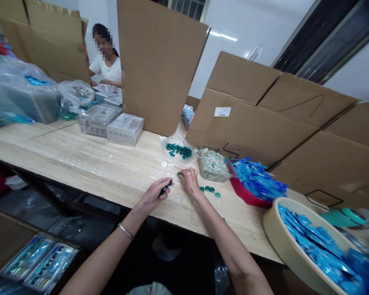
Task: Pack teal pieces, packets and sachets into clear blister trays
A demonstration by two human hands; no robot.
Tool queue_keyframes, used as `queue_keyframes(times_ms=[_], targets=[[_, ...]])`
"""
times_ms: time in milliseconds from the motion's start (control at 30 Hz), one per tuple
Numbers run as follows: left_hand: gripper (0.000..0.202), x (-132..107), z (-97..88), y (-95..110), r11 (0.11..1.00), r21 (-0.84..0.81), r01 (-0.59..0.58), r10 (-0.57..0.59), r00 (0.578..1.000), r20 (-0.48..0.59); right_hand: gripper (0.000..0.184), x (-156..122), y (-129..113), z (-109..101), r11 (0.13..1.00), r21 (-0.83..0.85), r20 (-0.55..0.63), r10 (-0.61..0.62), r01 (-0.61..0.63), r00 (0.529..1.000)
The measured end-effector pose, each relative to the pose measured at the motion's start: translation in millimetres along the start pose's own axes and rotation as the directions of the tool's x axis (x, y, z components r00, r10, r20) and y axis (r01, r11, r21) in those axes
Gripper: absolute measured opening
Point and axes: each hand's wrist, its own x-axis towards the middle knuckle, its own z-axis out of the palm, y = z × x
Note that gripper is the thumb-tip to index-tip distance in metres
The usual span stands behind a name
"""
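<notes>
Shiny blister packs are being held in a brown cardboard box at the lower left. Above it, blue-tinged goods are being enclosed by bulging clear plastic bags at the far end of a long pale wooden table. Ribbed grey-and-white rectangular plastic trays are being stacked beside them, and a seated co-worker in a white shirt is being partly screened by an upright brown cardboard sheet.

The left hand is being rested palm-down on the table, its fingers being curled together and clamped on dark teal plastic pieces, and a silver bangle is being worn on that wrist. The right hand is being held just beside it, its fingertips being pinched together on a small teal piece. Loose teal pieces are being left on the table just beyond that hand.

A clear plastic bag of teal pieces is being laid farther along the table, near a clear bag of white-and-green pieces. Blue sachets are being heaped in a red plastic tray, and more blue sachets are being contained by a round beige plastic basin at the right.
</notes>
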Motion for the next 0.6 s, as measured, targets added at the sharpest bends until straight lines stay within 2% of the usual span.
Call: queue_keyframes(times_ms=[167,433,533,600], targets=[[0.023,-5,-3.7,2,1.000,0.006,-0.014,0.014,1.000,-0.007,0.021,4,4,-8,1.000,-0.024,0.066,-0.007,0.009,0.998],[0.022,1,0.3,5,1.000,-0.017,0.015,-0.015,1.000,-0.004,0.024,13,-4,-6,0.990,-0.059,0.170,-0.113,0.125,0.979],[0.022,1,4.5,7,0.998,-0.042,0.052,-0.052,0.999,-0.014,0.023,7,-10,-10,0.986,-0.078,0.176,-0.129,0.144,0.976],[0.023,0,4.9,7,0.999,-0.024,0.036,-0.036,0.999,0.002,0.020,1,-12,-12,0.985,-0.093,0.163,-0.128,0.145,0.978]])
